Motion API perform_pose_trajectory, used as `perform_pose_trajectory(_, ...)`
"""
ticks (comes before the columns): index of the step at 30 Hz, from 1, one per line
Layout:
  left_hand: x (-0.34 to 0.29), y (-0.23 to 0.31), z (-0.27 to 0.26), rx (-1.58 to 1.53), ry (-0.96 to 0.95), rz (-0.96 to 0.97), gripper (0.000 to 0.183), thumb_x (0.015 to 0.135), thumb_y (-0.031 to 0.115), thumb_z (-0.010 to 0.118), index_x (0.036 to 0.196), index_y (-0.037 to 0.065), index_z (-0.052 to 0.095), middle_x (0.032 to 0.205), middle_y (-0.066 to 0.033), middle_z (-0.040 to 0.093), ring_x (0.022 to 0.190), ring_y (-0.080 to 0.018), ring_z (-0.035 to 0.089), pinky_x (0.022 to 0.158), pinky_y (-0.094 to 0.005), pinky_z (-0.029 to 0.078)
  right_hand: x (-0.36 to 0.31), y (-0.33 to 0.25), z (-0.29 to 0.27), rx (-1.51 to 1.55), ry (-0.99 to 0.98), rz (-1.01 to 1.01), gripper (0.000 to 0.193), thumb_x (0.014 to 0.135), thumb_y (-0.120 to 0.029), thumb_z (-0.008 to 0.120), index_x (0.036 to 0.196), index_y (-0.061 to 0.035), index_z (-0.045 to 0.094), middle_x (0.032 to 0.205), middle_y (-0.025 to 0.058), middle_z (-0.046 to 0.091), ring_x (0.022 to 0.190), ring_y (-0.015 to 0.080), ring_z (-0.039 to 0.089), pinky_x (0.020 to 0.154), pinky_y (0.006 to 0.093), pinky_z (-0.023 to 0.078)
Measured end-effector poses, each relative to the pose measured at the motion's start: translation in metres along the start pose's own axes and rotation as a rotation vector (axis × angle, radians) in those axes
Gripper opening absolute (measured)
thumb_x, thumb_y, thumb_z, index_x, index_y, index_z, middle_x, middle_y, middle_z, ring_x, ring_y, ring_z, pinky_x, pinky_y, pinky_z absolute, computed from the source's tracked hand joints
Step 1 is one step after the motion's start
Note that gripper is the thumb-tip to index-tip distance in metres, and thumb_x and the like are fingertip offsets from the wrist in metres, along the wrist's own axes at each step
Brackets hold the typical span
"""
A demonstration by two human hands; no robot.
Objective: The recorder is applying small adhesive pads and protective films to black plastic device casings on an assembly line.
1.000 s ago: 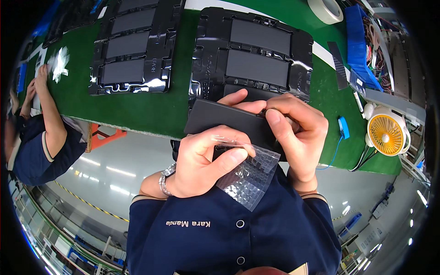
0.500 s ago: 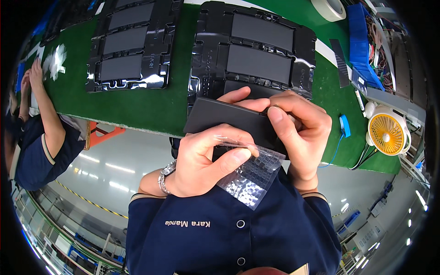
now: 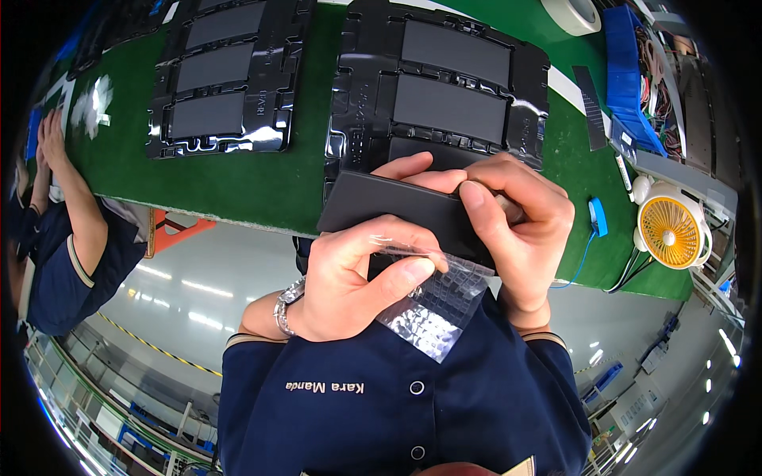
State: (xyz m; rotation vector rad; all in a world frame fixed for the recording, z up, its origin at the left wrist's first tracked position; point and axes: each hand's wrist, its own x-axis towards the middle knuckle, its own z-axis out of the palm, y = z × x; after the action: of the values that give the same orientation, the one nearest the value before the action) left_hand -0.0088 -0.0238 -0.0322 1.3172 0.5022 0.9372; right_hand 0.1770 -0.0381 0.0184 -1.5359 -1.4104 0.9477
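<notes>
A dark grey flat panel (image 3: 397, 204) is held tilted before my chest, above the table's near edge. My left hand (image 3: 349, 278) is closed, gripping the panel. Between its thumb and forefinger it also pinches a clear plastic sheet (image 3: 432, 317) covered with small square pads. Two fingertips show over the panel's far edge. At the panel's right end my right hand (image 3: 524, 222) is closed, thumb and forefinger pressed together at the edge; whatever is between them is too small to make out. Just beyond lies a black moulded tray (image 3: 367, 111) with similar grey panels in its pockets.
Another black tray (image 3: 274, 103) of panels stands to the left on the green table (image 3: 214, 182). On the right are a blue bin (image 3: 623, 79) of cables, a white and yellow fan (image 3: 669, 230), a tape roll (image 3: 573, 14) and a blue cabled piece (image 3: 597, 216). A co-worker's arm (image 3: 75, 186) reaches in at far left.
My right thumb and forefinger have shifted very slightly at the panel's edge. The clear sheet hangs at a slightly different angle. At the far left, the co-worker's hands have moved a little.
</notes>
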Motion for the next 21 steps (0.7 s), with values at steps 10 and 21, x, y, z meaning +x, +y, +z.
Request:
perform_pose_trajectory(10, 0.0, 0.001, 0.008, -0.123, 0.114, -0.064, 0.011, 0.085, 0.011, 0.065, 0.085, 0.0, 0.065, 0.132, -0.0289, 0.053, 0.139, -0.0388, 0.033, 0.111, -0.0474, 0.028, -0.01, 0.015, -0.004, 0.034, 0.011, -0.001, 0.026, 0.077, -0.011, 0.079, 0.097, -0.0012, 0.065, 0.077, 0.0045, 0.064, 0.066, 0.0091, 0.06, 0.061, 0.0221, 0.049)
perform_pose_trajectory(21, -0.006, 0.011, -0.04, 0.212, 0.361, 0.085, 0.015, 0.09, 0.008, 0.058, 0.095, -0.005, 0.062, 0.108, -0.017, 0.059, 0.11, -0.0241, 0.057, 0.093, -0.0325, 0.044, -0.039, 0.026, -0.031, -0.141, -0.096, 0.228, 0.014, 0.083, -0.003, 0.07, 0.097, -0.0022, 0.069, 0.066, 0.004, 0.064, 0.054, 0.0053, 0.056, 0.052, 0.0212, 0.043)
